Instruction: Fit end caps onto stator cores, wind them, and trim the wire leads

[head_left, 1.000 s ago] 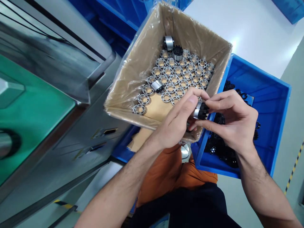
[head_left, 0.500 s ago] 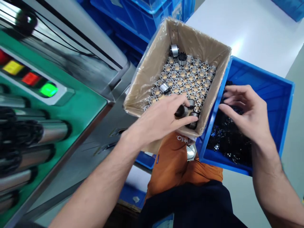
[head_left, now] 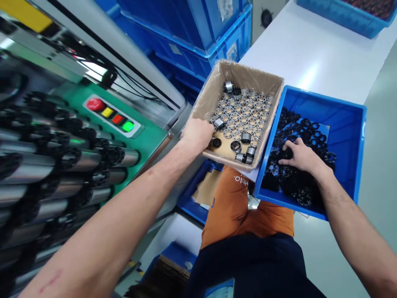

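Note:
My left hand (head_left: pixel 198 133) is curled at the near-left corner of the plastic-lined cardboard box (head_left: pixel 263 72), its fingertips hidden. Just beside it in the box is a black-ended metal cylinder (head_left: pixel 216 142). Rows of open silver metal rings (head_left: pixel 237 118) stand on the box floor, and several loose metal cylinders with black end rings (head_left: pixel 246 138) lie about them. To the right, my right hand (head_left: pixel 299 156) reaches into the blue bin (head_left: pixel 350 165), thumb and fingers apart over a heap of black toothed rings (head_left: pixel 304 136).
At left, a green machine panel (head_left: pixel 77 103) carries red, yellow and green buttons (head_left: pixel 117 118), beside many stacked metal cylinders (head_left: pixel 40 178). Blue crates (head_left: pixel 186 49) are piled behind the box. Another blue bin (head_left: pixel 347 20) sits on the white table (head_left: pixel 288 45).
My left hand has moved from over the box's near parts to its left corner. My right hand has gone deeper into the blue bin. The view has shifted, showing more of the machine.

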Tool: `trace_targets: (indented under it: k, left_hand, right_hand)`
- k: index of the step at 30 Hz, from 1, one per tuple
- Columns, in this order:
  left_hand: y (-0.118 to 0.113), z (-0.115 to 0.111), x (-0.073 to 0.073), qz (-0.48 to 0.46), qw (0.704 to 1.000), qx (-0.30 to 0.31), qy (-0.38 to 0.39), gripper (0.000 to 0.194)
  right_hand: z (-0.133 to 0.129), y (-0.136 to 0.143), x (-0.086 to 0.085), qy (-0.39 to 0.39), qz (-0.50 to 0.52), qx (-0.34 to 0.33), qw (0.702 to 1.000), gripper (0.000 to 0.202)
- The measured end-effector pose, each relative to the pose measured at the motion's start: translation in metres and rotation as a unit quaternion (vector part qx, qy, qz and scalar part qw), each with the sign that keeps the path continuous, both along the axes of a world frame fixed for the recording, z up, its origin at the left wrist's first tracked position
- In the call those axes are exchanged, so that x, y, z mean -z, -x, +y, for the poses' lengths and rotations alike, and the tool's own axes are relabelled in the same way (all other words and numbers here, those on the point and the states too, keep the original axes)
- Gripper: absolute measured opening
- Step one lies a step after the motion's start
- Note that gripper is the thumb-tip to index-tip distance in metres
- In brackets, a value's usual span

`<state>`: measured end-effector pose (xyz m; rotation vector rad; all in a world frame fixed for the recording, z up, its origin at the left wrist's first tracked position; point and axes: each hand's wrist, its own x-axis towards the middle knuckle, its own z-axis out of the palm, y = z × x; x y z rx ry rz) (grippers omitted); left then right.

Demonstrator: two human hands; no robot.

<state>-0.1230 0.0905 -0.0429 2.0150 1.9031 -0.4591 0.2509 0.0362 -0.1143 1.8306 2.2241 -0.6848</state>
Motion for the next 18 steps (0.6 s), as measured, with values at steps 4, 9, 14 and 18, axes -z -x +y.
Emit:
trace_targets:
  k: [4, 9, 14, 18]
  left_hand:
    - [-0.008, -0.001, -0.005, 0.091, 0.995, 0.048, 0.003, 0.016]
    - [-0.012, -0.007, -0.023, 0.09, 0.994, 0.05, -0.027, 0.022]
    - [-0.012, -0.015, -0.033, -0.148, 0.976, 0.006, -0.157, 0.031]
    - [-0.037, -0.026, -0.023, -0.566, 0.807, -0.135, -0.105, 0.031]
  right_hand:
    - [0.006, -0.005, 0.002, 0.003, 0.037, -0.025, 0.999, 0.05]
    - [0.014, -0.004, 0.006, 0.001, 0.069, -0.036, 0.997, 0.047]
    - [0.015, -0.007, 0.002, 0.004, 0.084, -0.024, 0.996, 0.035]
    - [0.013, -0.013, -0.007, -0.04, 0.104, 0.017, 0.994, 0.038]
